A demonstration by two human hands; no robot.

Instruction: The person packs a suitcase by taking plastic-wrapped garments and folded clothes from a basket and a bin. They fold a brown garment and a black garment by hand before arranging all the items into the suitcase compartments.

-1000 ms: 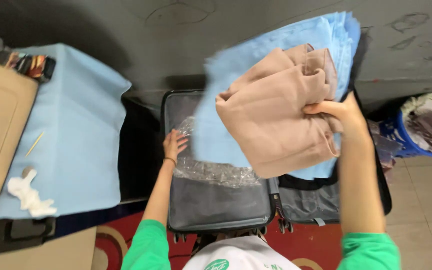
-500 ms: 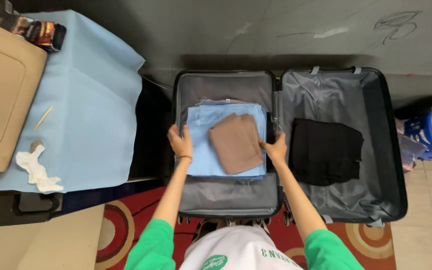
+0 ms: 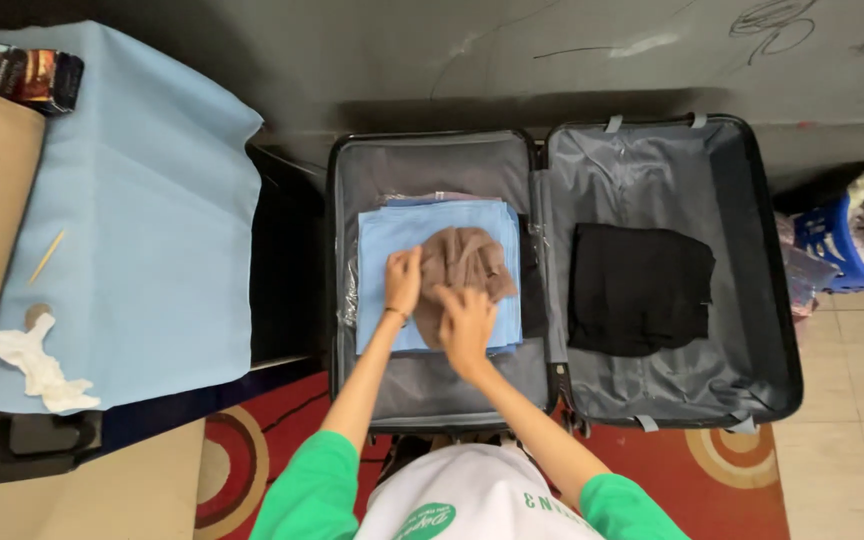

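The tan garment (image 3: 464, 258) lies bunched on the folded blue cloth (image 3: 387, 240) in the left half of the open suitcase (image 3: 772, 300). The left hand (image 3: 403, 281) and right hand (image 3: 466, 318) press on it, fingers spread flat (gripping nothing, it seems); smoothing looks the step in hand, and next calls for flattening folds. Under the cloth, clear plastic barely shows; a black garment (image 3: 640, 288) lies right of the fingers.

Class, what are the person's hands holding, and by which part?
Both hands, left and right, gather the brown cloth at its near edge; a firm grip cannot be told.
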